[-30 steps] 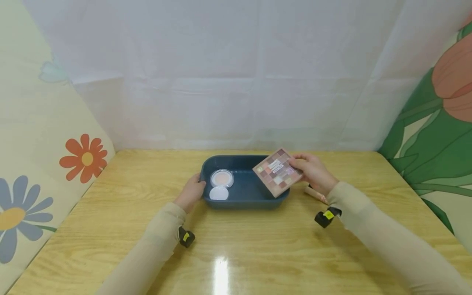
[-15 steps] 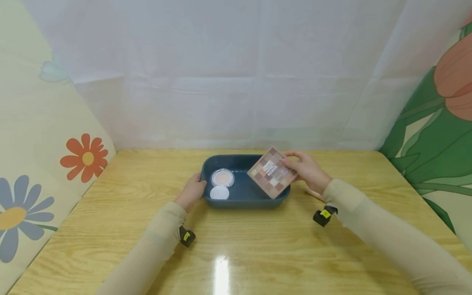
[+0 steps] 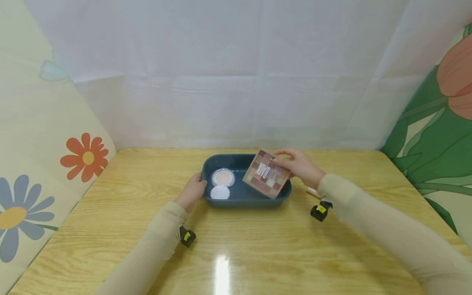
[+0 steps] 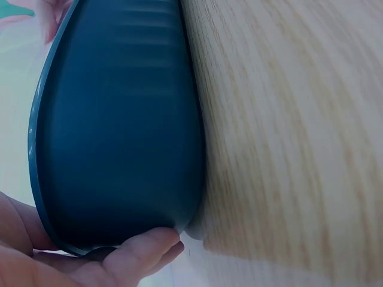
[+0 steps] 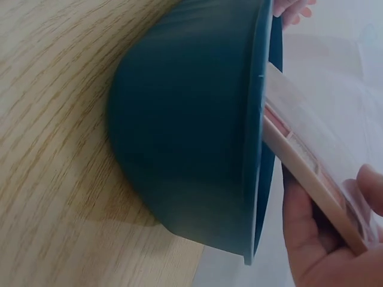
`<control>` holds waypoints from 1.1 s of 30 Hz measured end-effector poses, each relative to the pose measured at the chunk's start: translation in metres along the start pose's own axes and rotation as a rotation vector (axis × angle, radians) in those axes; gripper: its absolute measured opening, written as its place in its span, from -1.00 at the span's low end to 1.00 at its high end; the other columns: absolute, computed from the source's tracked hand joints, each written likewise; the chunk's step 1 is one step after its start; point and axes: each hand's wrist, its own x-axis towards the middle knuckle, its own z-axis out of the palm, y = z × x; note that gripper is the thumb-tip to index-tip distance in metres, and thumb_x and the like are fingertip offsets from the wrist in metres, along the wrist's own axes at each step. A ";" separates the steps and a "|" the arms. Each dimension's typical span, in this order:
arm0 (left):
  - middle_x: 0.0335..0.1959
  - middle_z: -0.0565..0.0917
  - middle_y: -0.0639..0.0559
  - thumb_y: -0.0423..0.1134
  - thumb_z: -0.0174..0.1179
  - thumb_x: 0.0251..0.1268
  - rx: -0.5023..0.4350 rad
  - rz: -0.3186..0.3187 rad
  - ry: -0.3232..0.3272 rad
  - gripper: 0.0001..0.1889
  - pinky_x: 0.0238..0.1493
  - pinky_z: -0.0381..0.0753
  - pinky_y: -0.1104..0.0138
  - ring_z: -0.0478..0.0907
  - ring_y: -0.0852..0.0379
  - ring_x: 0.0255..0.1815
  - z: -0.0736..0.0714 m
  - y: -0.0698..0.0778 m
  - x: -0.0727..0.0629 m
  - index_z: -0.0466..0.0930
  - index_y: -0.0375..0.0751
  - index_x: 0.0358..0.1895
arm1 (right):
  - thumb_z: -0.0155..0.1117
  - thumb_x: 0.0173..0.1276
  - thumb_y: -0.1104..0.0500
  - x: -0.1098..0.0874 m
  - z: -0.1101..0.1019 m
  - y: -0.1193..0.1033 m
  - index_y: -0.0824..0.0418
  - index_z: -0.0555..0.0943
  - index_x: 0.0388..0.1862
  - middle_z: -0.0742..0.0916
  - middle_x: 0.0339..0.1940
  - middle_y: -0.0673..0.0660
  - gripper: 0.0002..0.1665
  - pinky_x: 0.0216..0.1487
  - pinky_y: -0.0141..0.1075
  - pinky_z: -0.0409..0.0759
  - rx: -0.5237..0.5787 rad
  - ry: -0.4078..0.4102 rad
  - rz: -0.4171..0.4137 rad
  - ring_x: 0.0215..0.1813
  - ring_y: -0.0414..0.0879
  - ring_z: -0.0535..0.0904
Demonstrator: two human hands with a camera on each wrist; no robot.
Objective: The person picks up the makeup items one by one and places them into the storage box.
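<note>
Palette [image 3: 266, 174]: is being carried farther left since the earlier head frames, now tilted over the right half of the basin [image 3: 245, 203], centre frame.
Right-wrist view: clear cover [image 5: 311, 128] and thin side edge are being shown, unlike in the head view; the lower end is being hidden by the rim [image 5: 257, 107].
Open compact [image 3: 223, 178]: is being held in the basin's left half.
Slim pale item [image 3: 312, 191]: is being partly covered, right of centre, by the right sleeve [image 3: 368, 219].
Left hand [image 3: 191, 191]: basin's left end is being gripped.
Right hand [image 3: 300, 167]: palette, left of it, is being pinched.
</note>
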 end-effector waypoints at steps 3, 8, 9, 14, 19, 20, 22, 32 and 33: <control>0.45 0.13 -0.44 -0.44 -0.35 0.50 0.006 0.000 -0.001 -0.49 0.42 0.19 -0.02 0.10 -0.28 0.45 -0.001 0.000 0.000 -0.05 -0.59 0.45 | 0.12 0.49 0.16 0.002 0.002 -0.001 0.35 0.38 0.33 0.72 -0.26 0.16 -0.49 -0.38 -0.26 0.65 -0.016 -0.013 0.006 -0.39 -0.11 0.63; 0.46 0.12 -0.42 -0.43 -0.35 0.51 0.007 -0.008 0.003 -0.49 0.44 0.16 0.00 0.08 -0.26 0.47 0.000 0.001 0.000 -0.06 -0.57 0.45 | 0.15 0.48 0.17 0.004 0.005 -0.004 0.35 0.42 0.31 0.72 -0.22 0.21 -0.51 -0.40 -0.27 0.66 -0.031 -0.038 -0.009 -0.41 -0.11 0.62; 0.46 0.12 -0.42 -0.43 -0.35 0.51 0.005 -0.010 0.003 -0.49 0.44 0.16 0.00 0.08 -0.26 0.47 0.000 0.001 0.000 -0.06 -0.56 0.46 | 0.15 0.48 0.17 0.005 0.005 -0.004 0.37 0.42 0.30 0.72 -0.21 0.22 -0.51 -0.40 -0.27 0.66 -0.035 -0.047 -0.016 -0.41 -0.11 0.62; 0.45 0.13 -0.43 -0.43 -0.34 0.51 0.008 -0.007 0.002 -0.49 0.43 0.17 -0.02 0.10 -0.28 0.46 0.000 0.000 0.000 -0.04 -0.57 0.45 | 0.16 0.47 0.20 0.008 0.010 -0.004 0.38 0.47 0.25 0.72 -0.19 0.24 -0.56 -0.36 -0.23 0.68 -0.047 -0.095 -0.029 -0.36 -0.08 0.65; 0.44 0.14 -0.44 -0.44 -0.34 0.51 0.007 -0.004 -0.001 -0.49 0.43 0.17 -0.02 0.10 -0.29 0.45 0.000 0.000 0.000 -0.04 -0.59 0.44 | 0.16 0.47 0.21 0.009 0.014 -0.004 0.34 0.52 0.20 0.73 -0.20 0.24 -0.61 -0.33 -0.19 0.68 -0.081 -0.125 -0.046 -0.33 -0.03 0.65; 0.44 0.14 -0.44 -0.44 -0.35 0.50 0.006 -0.004 -0.001 -0.49 0.43 0.18 -0.02 0.11 -0.29 0.45 0.000 0.001 -0.001 -0.04 -0.59 0.44 | 0.16 0.47 0.21 0.009 0.014 -0.004 0.35 0.52 0.20 0.72 -0.19 0.25 -0.61 -0.33 -0.18 0.68 -0.085 -0.130 -0.050 -0.32 -0.03 0.65; 0.43 0.14 -0.45 -0.44 -0.35 0.50 0.006 -0.003 -0.002 -0.49 0.42 0.20 -0.01 0.13 -0.29 0.44 0.001 0.001 -0.001 -0.04 -0.59 0.44 | 0.16 0.46 0.21 0.009 0.015 -0.004 0.34 0.52 0.20 0.72 -0.18 0.26 -0.61 -0.32 -0.18 0.68 -0.102 -0.131 -0.055 -0.30 -0.03 0.65; 0.44 0.13 -0.45 -0.45 -0.34 0.49 0.005 0.008 0.010 -0.49 0.45 0.12 0.00 0.07 -0.28 0.46 0.001 0.000 -0.002 -0.04 -0.62 0.43 | 0.22 0.43 0.17 0.010 0.021 -0.004 0.30 0.55 0.20 0.70 -0.09 0.23 -0.58 -0.13 -0.19 0.62 -0.220 -0.185 -0.103 -0.14 -0.01 0.62; 0.44 0.14 -0.45 -0.45 -0.35 0.49 0.004 0.009 0.011 -0.49 0.45 0.13 -0.01 0.08 -0.29 0.46 0.001 0.000 -0.002 -0.04 -0.62 0.43 | 0.22 0.43 0.16 0.010 0.022 -0.004 0.29 0.56 0.20 0.70 -0.09 0.22 -0.59 -0.12 -0.19 0.62 -0.223 -0.191 -0.100 -0.13 -0.01 0.61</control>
